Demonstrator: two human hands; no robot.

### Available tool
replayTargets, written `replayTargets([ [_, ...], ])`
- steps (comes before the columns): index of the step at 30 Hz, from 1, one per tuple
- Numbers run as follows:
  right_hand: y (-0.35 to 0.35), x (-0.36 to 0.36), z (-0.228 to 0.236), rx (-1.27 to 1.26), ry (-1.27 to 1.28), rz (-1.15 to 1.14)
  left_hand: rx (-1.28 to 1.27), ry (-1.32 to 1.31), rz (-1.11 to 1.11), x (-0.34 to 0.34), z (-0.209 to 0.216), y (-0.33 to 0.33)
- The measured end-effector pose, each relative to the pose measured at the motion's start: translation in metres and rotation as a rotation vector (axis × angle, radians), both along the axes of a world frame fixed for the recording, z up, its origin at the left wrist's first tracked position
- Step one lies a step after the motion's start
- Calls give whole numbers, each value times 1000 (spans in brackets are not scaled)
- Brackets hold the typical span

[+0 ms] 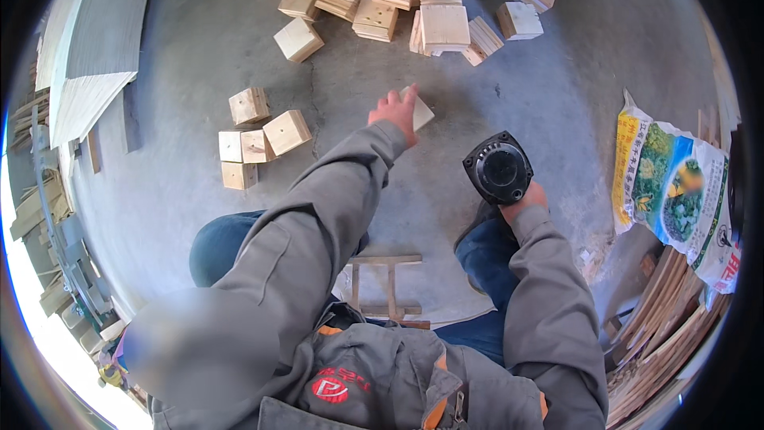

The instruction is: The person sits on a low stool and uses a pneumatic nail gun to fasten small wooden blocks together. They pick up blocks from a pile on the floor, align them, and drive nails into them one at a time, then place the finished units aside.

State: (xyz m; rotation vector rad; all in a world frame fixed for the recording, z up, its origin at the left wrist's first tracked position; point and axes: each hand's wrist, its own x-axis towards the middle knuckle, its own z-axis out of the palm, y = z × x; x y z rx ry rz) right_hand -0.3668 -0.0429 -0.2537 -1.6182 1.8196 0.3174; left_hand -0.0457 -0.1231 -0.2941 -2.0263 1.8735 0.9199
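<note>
My left hand [393, 118] reaches forward over the concrete floor, its fingers closed around the left side of a pale square wooden block [422, 115]. The hand hides part of that block. On the right, my right hand [524, 201] grips a black power tool that looks like a nail gun [499, 169]. Its round, vented cap faces up, and the rest of the tool is hidden beneath. Left of my left hand lies a small group of wooden blocks [287, 133]. A large pile of similar blocks [444, 27] is heaped farther ahead.
A small wooden frame [391, 287] stands between my legs. At right, a printed plastic sack [676, 183] lies by a stack of thin wood strips [664, 334]. Large stacked sheets [103, 40] stand at far left, with wood scraps [52, 207] below them.
</note>
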Motion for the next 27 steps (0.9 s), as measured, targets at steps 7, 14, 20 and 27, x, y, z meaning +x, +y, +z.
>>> replayTargets([
  [7,-2,1,5,-74,-16,95,-142,-122,175,145,62,-28],
  [14,-4,12,8,-37,63,52,-403,-369,329,335,162,-6],
  [20,-3,-6,-12,-86,8,39,-447,-391,637,422,143,144],
  [27,0,3,9,-38,46,5,-79,-341,943,401,35,333],
])
